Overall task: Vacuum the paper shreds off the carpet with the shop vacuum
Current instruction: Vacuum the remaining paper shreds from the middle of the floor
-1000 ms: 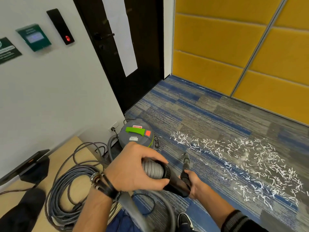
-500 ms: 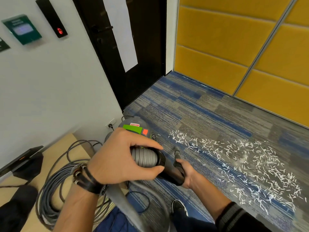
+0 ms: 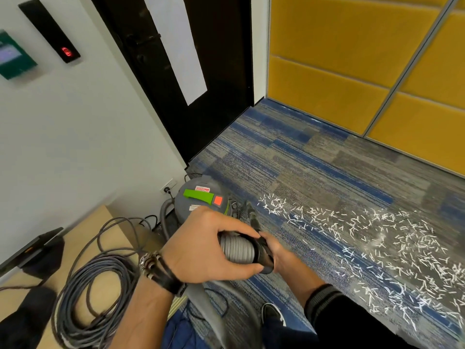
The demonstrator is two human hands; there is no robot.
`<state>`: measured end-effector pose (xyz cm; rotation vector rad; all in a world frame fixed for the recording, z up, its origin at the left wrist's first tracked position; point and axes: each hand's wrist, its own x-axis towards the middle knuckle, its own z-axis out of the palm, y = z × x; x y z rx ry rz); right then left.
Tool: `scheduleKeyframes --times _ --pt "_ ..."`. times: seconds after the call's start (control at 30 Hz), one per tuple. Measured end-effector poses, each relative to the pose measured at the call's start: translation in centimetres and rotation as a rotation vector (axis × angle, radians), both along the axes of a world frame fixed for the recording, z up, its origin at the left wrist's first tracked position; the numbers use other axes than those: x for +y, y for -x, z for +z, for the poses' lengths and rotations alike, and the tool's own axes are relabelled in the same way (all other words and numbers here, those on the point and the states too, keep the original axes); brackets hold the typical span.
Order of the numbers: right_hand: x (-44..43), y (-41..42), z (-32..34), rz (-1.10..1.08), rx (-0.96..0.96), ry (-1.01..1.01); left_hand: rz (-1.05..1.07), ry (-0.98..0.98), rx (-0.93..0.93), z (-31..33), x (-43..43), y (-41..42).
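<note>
Fingers of the left hand curl over the ribbed grey hose, thumb underneath, gripping it just in front of the shop vacuum. The right hand is closed round the black nozzle where the hose joins it; most of its fingers are hidden behind the tube. The nozzle's tip points back toward the shop vacuum and sits just right of it. The grey shop vacuum, with a green handle and an orange button on top, stands on the carpet against the white wall. Paper shreds lie scattered over the carpet in a wide band that starts just right of the shop vacuum and thickens farther right. Left of the shop vacuum a coiled grey cable lies on a pale wooden surface. Behind the shop vacuum is a wall socket, and beyond it a black door
</note>
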<state>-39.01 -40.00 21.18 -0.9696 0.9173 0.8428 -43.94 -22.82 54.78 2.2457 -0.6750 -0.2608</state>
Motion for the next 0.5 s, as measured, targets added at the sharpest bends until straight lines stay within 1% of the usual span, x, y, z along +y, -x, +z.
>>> scheduleKeyframes --times 0.03,0.07,0.13,0.23,0.3,0.43,0.5 --pt "-0.5 0.1 1.2 -0.021 0.025 -0.015 -0.005 0.012 0.004 0.2 -0.3 -0.2" --pt "-0.9 0.3 3.8 -0.038 0.043 -0.037 -0.007 0.025 0.003 0.4 -0.4 -0.4" --pt "-2.0 -0.3 4.4 -0.063 0.049 -0.048 0.003 0.035 -0.019 0.7 -0.3 -0.7" --pt "-2.7 -1.7 5.4 -0.075 -0.011 -0.003 0.083 0.021 -0.152 1.4 0.9 -1.1" --pt "-2.7 -2.8 6.2 -0.079 -0.043 0.032 0.120 0.000 -0.187 1.6 1.7 -1.4" --pt "-4.2 -4.3 5.9 -0.164 -0.032 0.038 0.098 -0.057 -0.120 -0.3 0.3 -1.5" --pt "-5.1 -4.3 5.2 -0.171 -0.022 0.096 0.096 -0.055 -0.107 -1.8 -1.0 -1.6"
